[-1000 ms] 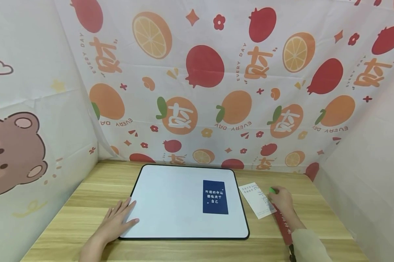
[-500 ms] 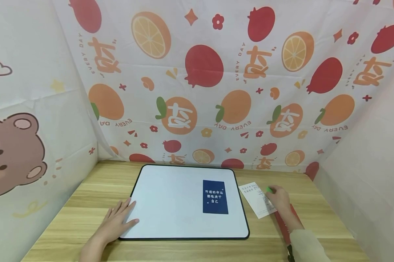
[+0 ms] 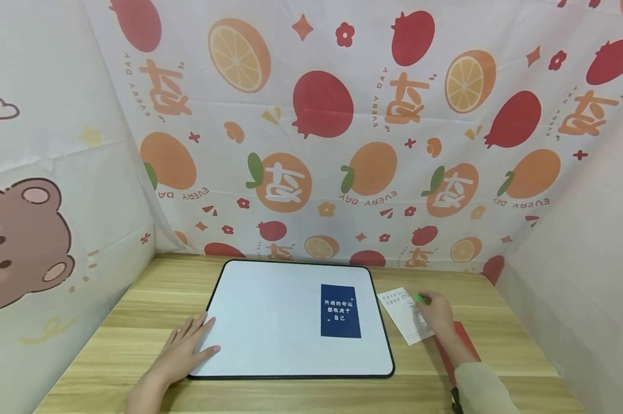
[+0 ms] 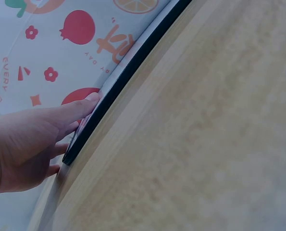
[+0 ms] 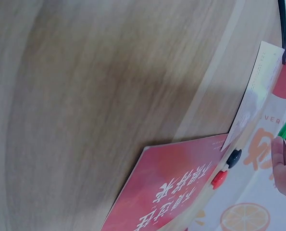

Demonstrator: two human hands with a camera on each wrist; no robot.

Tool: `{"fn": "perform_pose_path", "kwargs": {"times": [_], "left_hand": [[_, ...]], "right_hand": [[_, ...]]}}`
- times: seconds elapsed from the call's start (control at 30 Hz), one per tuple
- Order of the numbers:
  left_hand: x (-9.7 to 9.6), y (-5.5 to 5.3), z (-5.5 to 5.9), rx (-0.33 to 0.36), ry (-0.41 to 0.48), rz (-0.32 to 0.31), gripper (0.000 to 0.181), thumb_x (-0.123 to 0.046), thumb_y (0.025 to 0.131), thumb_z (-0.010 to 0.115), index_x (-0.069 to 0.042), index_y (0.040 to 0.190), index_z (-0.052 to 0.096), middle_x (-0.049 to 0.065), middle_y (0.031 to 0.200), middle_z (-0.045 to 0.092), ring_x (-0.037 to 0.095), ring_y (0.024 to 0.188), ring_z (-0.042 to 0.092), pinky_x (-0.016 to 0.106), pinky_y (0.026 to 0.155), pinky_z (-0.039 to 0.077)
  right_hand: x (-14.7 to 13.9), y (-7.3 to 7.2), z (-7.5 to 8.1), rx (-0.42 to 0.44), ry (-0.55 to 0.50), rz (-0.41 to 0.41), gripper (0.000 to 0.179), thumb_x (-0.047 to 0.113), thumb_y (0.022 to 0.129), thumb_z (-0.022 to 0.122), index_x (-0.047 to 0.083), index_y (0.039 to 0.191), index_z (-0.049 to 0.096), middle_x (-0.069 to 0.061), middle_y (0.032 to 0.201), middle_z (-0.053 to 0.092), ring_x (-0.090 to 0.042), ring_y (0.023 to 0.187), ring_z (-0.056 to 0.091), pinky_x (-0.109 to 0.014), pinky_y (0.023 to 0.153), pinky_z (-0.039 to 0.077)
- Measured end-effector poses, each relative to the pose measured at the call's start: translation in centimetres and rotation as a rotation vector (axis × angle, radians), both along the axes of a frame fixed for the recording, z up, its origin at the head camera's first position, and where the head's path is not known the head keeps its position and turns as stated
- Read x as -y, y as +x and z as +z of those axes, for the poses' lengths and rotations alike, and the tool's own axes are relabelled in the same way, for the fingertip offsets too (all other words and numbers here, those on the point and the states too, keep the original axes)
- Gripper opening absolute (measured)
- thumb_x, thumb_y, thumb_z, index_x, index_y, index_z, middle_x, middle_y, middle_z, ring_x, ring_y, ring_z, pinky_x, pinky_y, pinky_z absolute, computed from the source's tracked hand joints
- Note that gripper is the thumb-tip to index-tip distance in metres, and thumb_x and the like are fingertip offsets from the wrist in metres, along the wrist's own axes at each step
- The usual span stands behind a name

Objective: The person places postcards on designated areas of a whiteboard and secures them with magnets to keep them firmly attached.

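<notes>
A whiteboard (image 3: pixel 260 322) with a black frame lies flat on the table. My left hand (image 3: pixel 179 353) rests on its left edge, fingers straight and spread, thumb (image 4: pixel 91 97) on the rim in the left wrist view. My right hand (image 3: pixel 437 313) pinches a small green magnet (image 3: pixel 420 298) between thumb and fingers, above a white card (image 3: pixel 404 322) with writing. In the right wrist view the green magnet (image 5: pixel 285 130) is raised off the table. A dark blue card (image 3: pixel 339 311) with white lettering lies on the board's right part.
Right of the white card lies a red card (image 3: pixel 448 356), partly hidden by my right forearm. Black (image 5: pixel 234 158) and red (image 5: pixel 219 179) magnets sit beside it on the wooden table (image 3: pixel 270 397). A fruit-print cloth (image 3: pixel 322 172) hangs behind the table.
My right hand has shifted a little to the left with the green magnet, farther over the white card, uncovering more of the red card. My left hand and the whiteboard have stayed put.
</notes>
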State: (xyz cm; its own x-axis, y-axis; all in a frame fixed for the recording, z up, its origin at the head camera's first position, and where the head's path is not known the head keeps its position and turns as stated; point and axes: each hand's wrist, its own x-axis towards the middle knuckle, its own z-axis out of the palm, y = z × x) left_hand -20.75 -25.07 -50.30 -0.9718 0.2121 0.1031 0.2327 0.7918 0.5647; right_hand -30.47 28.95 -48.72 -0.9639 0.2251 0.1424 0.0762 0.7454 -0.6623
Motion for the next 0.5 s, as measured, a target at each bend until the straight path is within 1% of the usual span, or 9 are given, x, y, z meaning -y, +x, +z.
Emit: {"fn": "perform_pose_path", "kwargs": {"times": [0.07,0.13,0.3,0.5], "left_hand": [[0.0,0.0,0.0,0.000,0.003,0.000,0.071,-0.042,0.085,0.061,0.006,0.133,0.042,0.031,0.141,0.024,0.055,0.125,0.014,0.068,0.097,0.005],[0.1,0.0,0.0,0.014,0.008,0.006,0.072,-0.043,0.085,0.061,0.006,0.134,0.041,0.031,0.142,0.023,0.055,0.126,0.012,0.067,0.098,0.003],[0.1,0.1,0.0,0.006,0.011,0.010,0.071,-0.042,0.085,0.061,0.006,0.134,0.041,0.031,0.142,0.023,0.055,0.126,0.012,0.066,0.098,0.003],[0.0,0.0,0.0,-0.001,-0.004,0.008,0.071,-0.042,0.085,0.061,0.006,0.134,0.042,0.031,0.141,0.024,0.055,0.126,0.013,0.067,0.098,0.004]], "right_hand": [[0.2,0.0,0.0,-0.007,0.004,-0.002,0.036,0.002,0.082,0.063,-0.007,0.116,0.057,-0.026,0.108,0.057,-0.037,0.099,0.055,-0.046,0.081,0.048],[0.4,0.0,0.0,-0.018,0.010,-0.001,0.035,0.001,0.081,0.063,-0.007,0.115,0.057,-0.026,0.108,0.058,-0.037,0.099,0.055,-0.046,0.081,0.048],[0.7,-0.2,-0.2,-0.058,0.032,0.015,0.034,0.000,0.080,0.064,-0.008,0.112,0.059,-0.026,0.107,0.059,-0.037,0.097,0.056,-0.048,0.080,0.047],[1.1,-0.3,-0.3,-0.071,0.028,0.022,0.033,0.001,0.080,0.063,-0.007,0.112,0.060,-0.023,0.102,0.060,-0.032,0.091,0.058,-0.043,0.074,0.050]]}}
